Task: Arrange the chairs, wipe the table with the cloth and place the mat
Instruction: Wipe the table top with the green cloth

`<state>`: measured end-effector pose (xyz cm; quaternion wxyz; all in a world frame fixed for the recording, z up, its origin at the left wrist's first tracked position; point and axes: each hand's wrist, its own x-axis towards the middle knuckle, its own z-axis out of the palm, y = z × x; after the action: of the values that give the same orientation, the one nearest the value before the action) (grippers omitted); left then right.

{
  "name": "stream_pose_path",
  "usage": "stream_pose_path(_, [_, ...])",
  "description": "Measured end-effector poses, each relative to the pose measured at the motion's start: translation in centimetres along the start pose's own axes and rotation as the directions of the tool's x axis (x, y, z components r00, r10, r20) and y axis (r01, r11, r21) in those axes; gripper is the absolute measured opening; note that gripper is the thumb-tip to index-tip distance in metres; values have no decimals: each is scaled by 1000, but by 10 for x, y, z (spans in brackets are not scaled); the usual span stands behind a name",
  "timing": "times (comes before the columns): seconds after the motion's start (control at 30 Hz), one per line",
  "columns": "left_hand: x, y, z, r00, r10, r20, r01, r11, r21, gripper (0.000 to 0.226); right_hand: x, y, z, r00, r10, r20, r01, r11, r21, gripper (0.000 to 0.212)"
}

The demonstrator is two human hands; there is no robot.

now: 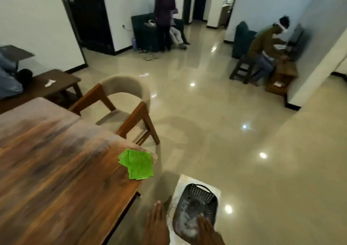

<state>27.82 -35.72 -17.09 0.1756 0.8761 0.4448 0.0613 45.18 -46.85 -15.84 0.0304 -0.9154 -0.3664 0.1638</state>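
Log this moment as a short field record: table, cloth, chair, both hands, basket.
table: wooden table, left half of the view
cloth: green cloth, folded, lying near the table's right-hand corner, untouched
chair: wooden chair with a curved padded back, at the table's far side, seat partly under the edge
left hand: left hand, fingers straight, holding nothing, off the table edge
right hand: right hand, fingers extended, over the basket's near end; contact cannot be told
basket: dark woven basket with a handle, on a pale surface below the hands

Shiny beige tile floor (216, 113) with light glare, white walls (33, 19), dark door (88, 14) beyond it, maybe a green sofa (144, 32) beside that door.
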Motion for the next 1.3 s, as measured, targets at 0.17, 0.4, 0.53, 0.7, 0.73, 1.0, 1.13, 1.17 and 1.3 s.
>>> stream_pose_path(0.17, [28, 105, -21, 966, 206, 157, -229, 963, 142, 77, -18, 86, -101, 988, -136, 68, 140, 989, -50, 66])
stream_pose_path(0.4, [23, 233, -52, 969, 240, 64, -248, 936, 251, 74, -25, 195, -185, 972, -159, -172, 141, 984, -110, 62])
stream_pose_path(0.53, [-4, 281, -39, 950, 275, 147, -303, 924, 233, 73, -56, 251, -189, 964, -162, -213, 141, 984, -109, 61])
stream_pose_path(0.7, [-34, 319, -13, 930, 308, 200, -354, 896, 269, 73, -78, 308, -171, 974, -125, -191, 110, 990, -86, 64])
stream_pose_path(0.73, [-35, 323, -9, 924, 311, 225, -366, 890, 273, 73, -76, 317, -168, 976, -117, -185, 105, 992, -72, 64])
stream_pose_path(1.0, [-9, 350, 42, 923, 271, 274, -340, 907, 250, 74, -38, 360, -170, 982, -102, -161, 94, 994, -59, 63])
stream_pose_path(1.13, [23, 365, 62, 929, 231, 291, -305, 921, 244, 74, 0, 368, -180, 986, -97, -139, 89, 994, -58, 61])
stream_pose_path(1.17, [31, 368, 64, 930, 224, 291, -298, 924, 242, 74, 7, 369, -183, 985, -108, -138, 100, 993, -64, 60])
stream_pose_path(1.3, [68, 388, 70, 928, 240, 285, -311, 921, 235, 72, 36, 377, -195, 985, -93, -142, 87, 995, -51, 57])
